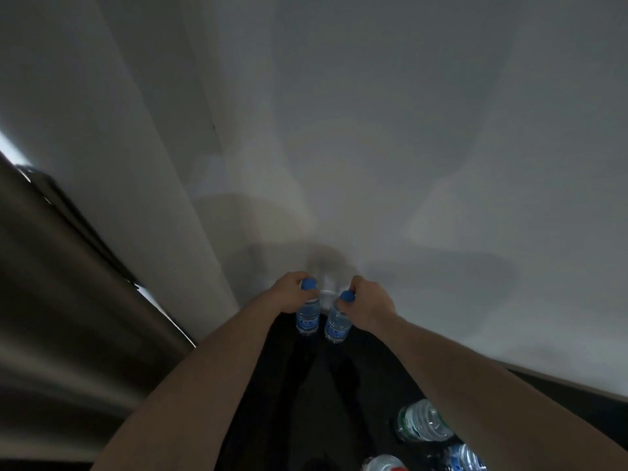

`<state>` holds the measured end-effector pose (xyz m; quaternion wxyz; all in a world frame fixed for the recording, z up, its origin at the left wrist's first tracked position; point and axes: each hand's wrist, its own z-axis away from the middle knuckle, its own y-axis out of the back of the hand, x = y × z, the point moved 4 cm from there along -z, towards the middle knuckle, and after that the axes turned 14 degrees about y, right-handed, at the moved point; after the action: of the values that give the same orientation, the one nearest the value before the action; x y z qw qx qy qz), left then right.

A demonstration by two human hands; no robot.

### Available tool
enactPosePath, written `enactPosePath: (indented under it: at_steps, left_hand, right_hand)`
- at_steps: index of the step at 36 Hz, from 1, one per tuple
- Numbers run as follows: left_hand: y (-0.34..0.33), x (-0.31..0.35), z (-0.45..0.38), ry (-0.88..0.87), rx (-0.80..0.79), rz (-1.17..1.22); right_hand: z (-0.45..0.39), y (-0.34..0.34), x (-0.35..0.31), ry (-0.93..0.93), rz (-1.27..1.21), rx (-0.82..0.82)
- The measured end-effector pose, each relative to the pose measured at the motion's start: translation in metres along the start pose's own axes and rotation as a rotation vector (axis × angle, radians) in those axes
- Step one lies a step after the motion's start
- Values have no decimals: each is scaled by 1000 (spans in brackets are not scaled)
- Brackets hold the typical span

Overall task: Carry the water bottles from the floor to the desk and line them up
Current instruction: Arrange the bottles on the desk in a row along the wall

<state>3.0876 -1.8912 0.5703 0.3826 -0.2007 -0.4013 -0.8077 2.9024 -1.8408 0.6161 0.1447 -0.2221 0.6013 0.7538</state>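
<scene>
My left hand (289, 294) grips a clear water bottle (308, 317) by its neck, just under the blue cap. My right hand (368, 304) holds a second blue-capped bottle (337, 326) the same way. Both bottles hang side by side, almost touching, in front of my dark trousers. Several more bottles lie on the dark floor at the lower right: one with a green label (423, 421), one with a blue label (467, 458), one with a red label (385, 464). The view is blurred. No desk is in view.
A pale wall (407, 130) fills most of the view ahead. A dark brownish panel or door (61, 317) stands at the left, next to a white wall edge (163, 198). A dark baseboard (560, 392) runs along the right.
</scene>
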Motion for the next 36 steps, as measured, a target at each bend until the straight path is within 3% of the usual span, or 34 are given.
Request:
enactPosePath:
  at_steps: [23,36]
  left_hand:
    - [-3,13,-3,-63,-5,-76]
    - [-3,15,13,-65,133,-79]
  right_hand:
    - [-15,-2,-11,-22,2,3]
    - [-9,6,-11,10,-27,-50]
